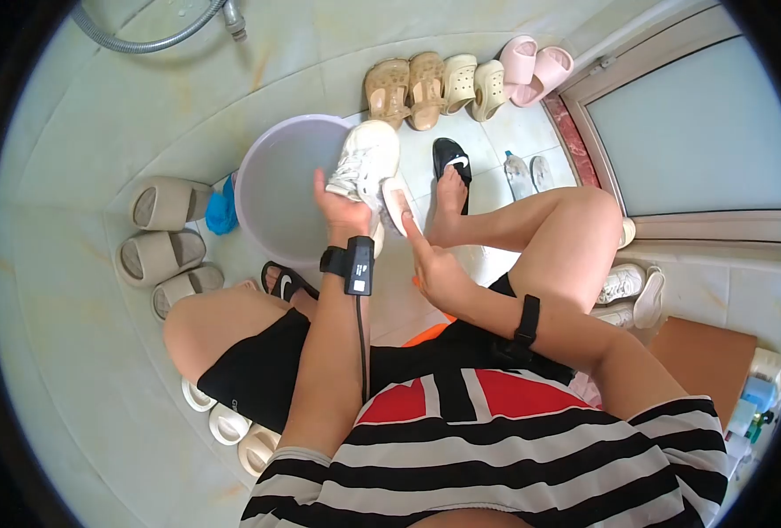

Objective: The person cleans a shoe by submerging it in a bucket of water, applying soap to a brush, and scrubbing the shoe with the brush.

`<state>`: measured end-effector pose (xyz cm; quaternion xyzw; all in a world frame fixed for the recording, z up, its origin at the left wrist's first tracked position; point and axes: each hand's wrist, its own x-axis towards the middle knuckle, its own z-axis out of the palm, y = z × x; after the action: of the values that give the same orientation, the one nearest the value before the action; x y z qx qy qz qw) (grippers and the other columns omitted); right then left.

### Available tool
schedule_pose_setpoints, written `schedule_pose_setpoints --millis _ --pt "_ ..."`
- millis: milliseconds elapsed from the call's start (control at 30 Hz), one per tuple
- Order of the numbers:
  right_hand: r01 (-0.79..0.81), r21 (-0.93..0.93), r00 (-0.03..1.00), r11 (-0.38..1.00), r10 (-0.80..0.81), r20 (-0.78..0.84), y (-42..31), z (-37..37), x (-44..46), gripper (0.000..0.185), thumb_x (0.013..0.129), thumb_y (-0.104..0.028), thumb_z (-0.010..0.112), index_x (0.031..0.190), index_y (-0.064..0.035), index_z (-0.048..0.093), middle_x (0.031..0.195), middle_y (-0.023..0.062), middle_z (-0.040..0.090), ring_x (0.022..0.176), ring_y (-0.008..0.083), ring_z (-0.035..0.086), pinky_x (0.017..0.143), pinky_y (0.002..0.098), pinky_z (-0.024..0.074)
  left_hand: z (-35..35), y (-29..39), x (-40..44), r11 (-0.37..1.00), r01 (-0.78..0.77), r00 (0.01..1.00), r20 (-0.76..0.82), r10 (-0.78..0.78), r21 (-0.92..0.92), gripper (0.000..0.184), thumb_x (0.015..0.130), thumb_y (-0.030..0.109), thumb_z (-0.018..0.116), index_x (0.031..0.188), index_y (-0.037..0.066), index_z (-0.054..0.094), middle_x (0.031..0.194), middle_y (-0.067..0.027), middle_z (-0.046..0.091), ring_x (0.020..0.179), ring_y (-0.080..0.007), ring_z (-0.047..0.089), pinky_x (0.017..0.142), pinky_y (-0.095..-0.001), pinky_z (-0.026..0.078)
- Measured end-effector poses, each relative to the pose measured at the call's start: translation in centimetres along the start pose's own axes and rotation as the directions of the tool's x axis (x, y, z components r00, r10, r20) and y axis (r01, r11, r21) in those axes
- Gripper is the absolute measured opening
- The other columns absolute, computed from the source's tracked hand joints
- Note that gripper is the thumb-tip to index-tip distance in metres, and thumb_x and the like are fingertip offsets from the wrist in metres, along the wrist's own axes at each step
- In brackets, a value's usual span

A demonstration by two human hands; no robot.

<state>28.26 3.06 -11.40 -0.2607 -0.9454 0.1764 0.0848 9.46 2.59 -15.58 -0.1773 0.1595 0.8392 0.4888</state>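
Note:
A white lace-up shoe (371, 157) is held up in my left hand (341, 209), over the right edge of a pale basin (246, 167) with cloudy water (294, 198). The fingers of this hand are wrapped under the shoe, partly hidden by it. My right hand (434, 268) grips a white brush (394, 204), its index finger stretched along the back. The brush touches or nearly touches the shoe's right side; its bristles are hidden.
Tan and cream clogs (426, 88) and pink slides (536, 70) line the back wall. Beige slippers (166, 255) and a blue bag (221, 209) lie left of the basin. White shoes (621, 283) and a cardboard box (700, 361) are at right. A shower hose (157, 44) hangs top left.

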Motion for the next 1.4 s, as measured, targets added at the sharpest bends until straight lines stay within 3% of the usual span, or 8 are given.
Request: schedule_pose_setpoints --millis 467,500,733,833,1033,1100,1233,1400 --pt "0.107 0.177 0.852 0.978 0.002 -0.524 -0.3 0.0 4.0 0.054 0.089 -0.016 0.045 0.139 -0.0022 0.031 0.085 0.0296 0.058 0.108 0.0438 0.047 0.098 0.0517 0.0278 1.2 -0.9 0.0 0.995 0.031 0.999 0.017 -0.030 -0.091 0.062 0.094 0.044 0.029 0.132 -0.005 0.038 0.131 -0.0184 0.047 0.121 -0.0332 0.045 0.104 -0.0428 0.035" --pt "-0.343 0.617 0.885 0.708 0.464 -0.041 -0.2 -2.8 6.6 0.051 0.090 -0.016 0.043 0.138 -0.0010 0.033 0.091 0.0260 0.057 0.103 0.0373 0.051 0.092 0.0457 0.0351 1.1 -1.1 -0.1 0.996 0.035 0.999 0.013 -0.034 -0.087 0.062 0.094 0.044 0.029 0.132 -0.005 0.038 0.131 -0.0184 0.047 0.121 -0.0332 0.045 0.104 -0.0428 0.035" --pt "-0.595 0.763 0.754 0.252 0.503 0.422 -1.5 -2.0 2.8 0.046 0.096 -0.013 0.036 0.141 -0.0070 0.031 0.079 0.0068 0.055 0.076 0.0178 0.059 0.069 0.0288 0.0484 3.0 -1.2 -0.3 0.999 0.018 0.984 0.178 -0.010 -0.041 0.046 0.092 0.029 0.041 0.127 -0.001 0.044 0.122 -0.0155 0.055 0.113 -0.0309 0.052 0.099 -0.0426 0.040" --pt "-0.239 0.207 0.893 0.949 0.298 -0.337 5.5 -0.4 6.1 0.045 0.094 -0.017 0.042 0.138 -0.0124 0.038 0.079 0.0166 0.059 0.073 0.0273 0.057 0.070 0.0322 0.0466 2.3 -2.5 -0.7 0.984 0.052 0.991 0.109 -0.072 0.169 0.035 0.087 0.022 0.050 0.113 -0.001 0.055 0.109 -0.0112 0.060 0.102 -0.0244 0.057 0.089 -0.0368 0.045" --pt "-0.313 0.337 0.948 0.888 0.312 0.058 3.7 -7.3 7.8 0.044 0.095 -0.021 0.046 0.136 -0.0096 0.039 0.101 0.0241 0.062 0.091 0.0353 0.062 0.081 0.0340 0.0468 -2.3 -4.9 -0.1 0.479 -0.055 0.981 0.138 -0.139 0.876 0.030 0.086 0.017 0.054 0.109 0.000 0.060 0.106 -0.0072 0.060 0.102 -0.0159 0.051 0.089 -0.0283 0.038" --pt "-0.223 0.244 0.968 0.944 0.185 0.169 2.6 -6.9 7.8 0.043 0.094 -0.022 0.045 0.136 -0.0111 0.040 0.095 0.0252 0.062 0.089 0.0405 0.060 0.083 0.0366 0.0464 -4.1 -5.0 1.8 0.846 0.410 0.905 -0.035 -0.424 0.343 0.028 0.088 0.017 0.052 0.110 0.000 0.060 0.107 -0.0073 0.060 0.103 -0.0166 0.051 0.090 -0.0295 0.039" --pt "0.052 -0.033 0.913 0.998 -0.035 0.406 -1.0 -9.4 7.9 0.046 0.091 -0.026 0.044 0.135 -0.0141 0.039 0.091 0.0201 0.064 0.081 0.0370 0.063 0.072 0.0508 0.0473 -4.6 -4.5 2.9 -0.230 0.357 0.555 0.404 -0.727 -0.905 0.027 0.092 0.016 0.046 0.109 0.001 0.061 0.108 -0.0076 0.061 0.104 -0.0182 0.053 0.091 -0.0321 0.041" --pt "0.091 -0.281 0.854 0.955 0.070 0.516 2.2 -11.4 11.2 0.053 0.084 -0.016 0.048 0.136 -0.0150 0.035 0.091 0.0225 0.063 0.080 0.0378 0.063 0.071 0.0498 0.0492 -0.6 -5.9 0.3 -0.884 -0.450 0.829 0.427 -0.362 0.126 0.026 0.093 0.012 0.042 0.107 0.000 0.061 0.105 -0.0080 0.062 0.099 -0.0202 0.057 0.090 -0.0332 0.043"
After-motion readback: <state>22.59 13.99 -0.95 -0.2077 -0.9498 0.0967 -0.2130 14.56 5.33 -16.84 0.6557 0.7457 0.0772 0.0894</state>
